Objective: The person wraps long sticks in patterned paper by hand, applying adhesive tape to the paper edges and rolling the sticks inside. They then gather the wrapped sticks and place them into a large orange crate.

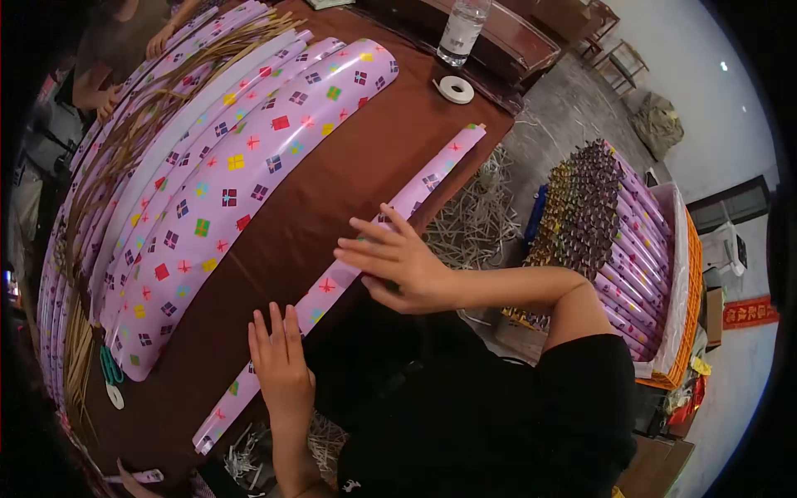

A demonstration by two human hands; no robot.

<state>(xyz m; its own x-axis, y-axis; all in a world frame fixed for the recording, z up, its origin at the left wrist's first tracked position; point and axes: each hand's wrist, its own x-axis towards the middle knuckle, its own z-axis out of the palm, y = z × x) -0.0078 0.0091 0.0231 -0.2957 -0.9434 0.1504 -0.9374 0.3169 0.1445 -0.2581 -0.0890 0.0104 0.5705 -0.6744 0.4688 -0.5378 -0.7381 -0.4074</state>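
Note:
A narrow roll of pink gift wrap point(326, 285), printed with small coloured presents, lies diagonally along the near table edge. My left hand point(281, 353) rests on its lower part with fingers stretched out. Farther up the roll, my right hand point(396, 259) is spread over it, fingers apart. Neither hand grips around the paper. Beyond the roll lies a broad curved stack of sheets in the same pattern point(274, 137). A white tape roll point(455, 90) sits near the far table corner.
Brown strips point(124, 145) lie across the sheets. A water bottle point(462, 33) stands at the back. Right of the table, an orange crate point(686, 307) holds many finished rolls point(635, 241); paper shreds point(481, 207) litter the floor. Another person's hands point(106, 101) touch the stack's far side.

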